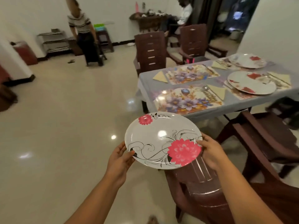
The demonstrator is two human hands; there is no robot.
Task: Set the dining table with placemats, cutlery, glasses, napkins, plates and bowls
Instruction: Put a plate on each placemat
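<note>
Left hand: the left hand [119, 156] grips the near-left rim of a white plate [159, 135]; the thumb lies on top of the rim and the curled fingers go under it.
Right hand: the right hand [210, 152] grips the right rim of the same plate, thumb on top beside the large pink flower, fingers curled beneath and out of sight.
Plate held: round, white, printed with two pink flowers and black scrolls. It is carried between both hands in the air, tilted a little, above the floor and the back of a dark brown chair [200, 188].
Plate and table: the held plate is short of the dining table [242, 105], near its front-left corner and not touching it.
Nearest setting: a floral placemat [187, 101] lies bare at the table's near edge, with a pale yellow folded napkin [217, 92] at its right end. Cutlery beside it is blurred.
Far-left setting: a second floral placemat [192, 74] with a yellow napkin [160, 76] to its left.
Right settings: two white plates with red patterns, one nearer [251, 82] and one farther [247, 60], each resting on a mat.
Room: a standing person [84, 31] at the back left, a seated person [184, 15] at the back, more brown chairs [152, 50] behind the table.
</note>
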